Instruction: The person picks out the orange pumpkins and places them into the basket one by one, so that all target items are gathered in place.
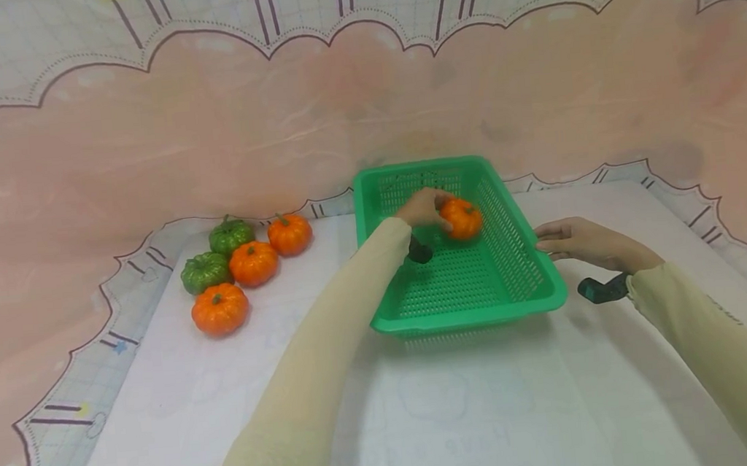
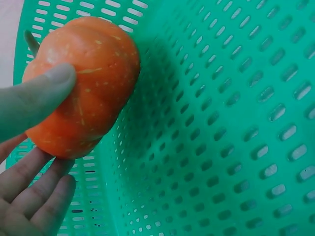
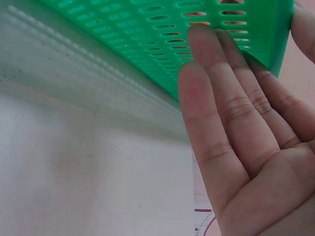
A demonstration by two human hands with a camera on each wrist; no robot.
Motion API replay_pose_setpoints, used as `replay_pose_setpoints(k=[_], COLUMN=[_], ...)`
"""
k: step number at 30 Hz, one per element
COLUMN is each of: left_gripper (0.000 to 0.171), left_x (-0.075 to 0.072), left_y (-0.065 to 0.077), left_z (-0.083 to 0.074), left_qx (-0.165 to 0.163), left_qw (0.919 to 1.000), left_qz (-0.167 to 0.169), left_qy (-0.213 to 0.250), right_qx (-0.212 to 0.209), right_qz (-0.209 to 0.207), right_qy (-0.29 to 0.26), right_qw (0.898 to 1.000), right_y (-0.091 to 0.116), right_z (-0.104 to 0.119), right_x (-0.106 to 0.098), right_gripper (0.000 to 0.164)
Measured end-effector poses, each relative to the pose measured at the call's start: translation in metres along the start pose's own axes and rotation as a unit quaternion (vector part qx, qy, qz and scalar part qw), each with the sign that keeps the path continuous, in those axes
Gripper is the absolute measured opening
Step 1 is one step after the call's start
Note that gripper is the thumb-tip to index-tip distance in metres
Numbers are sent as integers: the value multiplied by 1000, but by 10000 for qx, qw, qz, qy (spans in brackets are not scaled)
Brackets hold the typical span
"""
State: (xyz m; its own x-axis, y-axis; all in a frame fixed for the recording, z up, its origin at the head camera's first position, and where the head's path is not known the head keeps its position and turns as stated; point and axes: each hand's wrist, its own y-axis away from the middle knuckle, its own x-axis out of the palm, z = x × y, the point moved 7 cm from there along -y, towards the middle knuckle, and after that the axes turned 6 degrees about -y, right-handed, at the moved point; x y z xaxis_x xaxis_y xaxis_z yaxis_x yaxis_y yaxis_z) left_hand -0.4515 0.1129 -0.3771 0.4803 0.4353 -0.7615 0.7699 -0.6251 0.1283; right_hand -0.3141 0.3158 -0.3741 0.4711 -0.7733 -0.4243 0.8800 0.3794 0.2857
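Note:
Inside the green basket, my left hand holds an orange pumpkin. The left wrist view shows the thumb on its side, with fingers underneath and its short green stem pointing away. My right hand is at the basket's right rim. In the right wrist view the long fingers lie along the outside of the slotted wall, and the thumb is at the rim's other side. Orange patches show through the slots there.
On the white tabletop, left of the basket, sits a group of pumpkins: a front orange pumpkin, a middle one, a back one, and two green pumpkins. A patterned cloth hangs behind.

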Motion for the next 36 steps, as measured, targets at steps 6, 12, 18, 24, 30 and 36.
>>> replay_pose_setpoints(k=[6, 12, 18, 24, 30, 36], left_gripper=[66, 69, 66, 64, 64, 64], left_x=[3, 3, 1, 0, 3, 8], left_y=[1, -1, 2, 4, 3, 3], left_z=[-1, 0, -2, -1, 1, 1], left_qx=[44, -14, -26, -4, 43, -62], left_qw=[9998, 9997, 9999, 9999, 9997, 9993], left_qz=[186, 222, 144, 121, 185, 368], left_qy=[-21, -64, -11, -5, -173, -97], right_qx=[-1, 7, 23, 51, 41, 112], right_qz=[-2, -1, 16, -7, 0, -22], right_qy=[-25, 18, 5, -38, -69, -6], right_qw=[10000, 10000, 10000, 10000, 10000, 9999], right_y=[-1, -1, -1, -3, -3, -1], right_z=[0, 2, 3, 2, 2, 2], right_x=[-1, -2, -2, -1, -1, 0], right_gripper=[57, 57, 58, 57, 57, 59])
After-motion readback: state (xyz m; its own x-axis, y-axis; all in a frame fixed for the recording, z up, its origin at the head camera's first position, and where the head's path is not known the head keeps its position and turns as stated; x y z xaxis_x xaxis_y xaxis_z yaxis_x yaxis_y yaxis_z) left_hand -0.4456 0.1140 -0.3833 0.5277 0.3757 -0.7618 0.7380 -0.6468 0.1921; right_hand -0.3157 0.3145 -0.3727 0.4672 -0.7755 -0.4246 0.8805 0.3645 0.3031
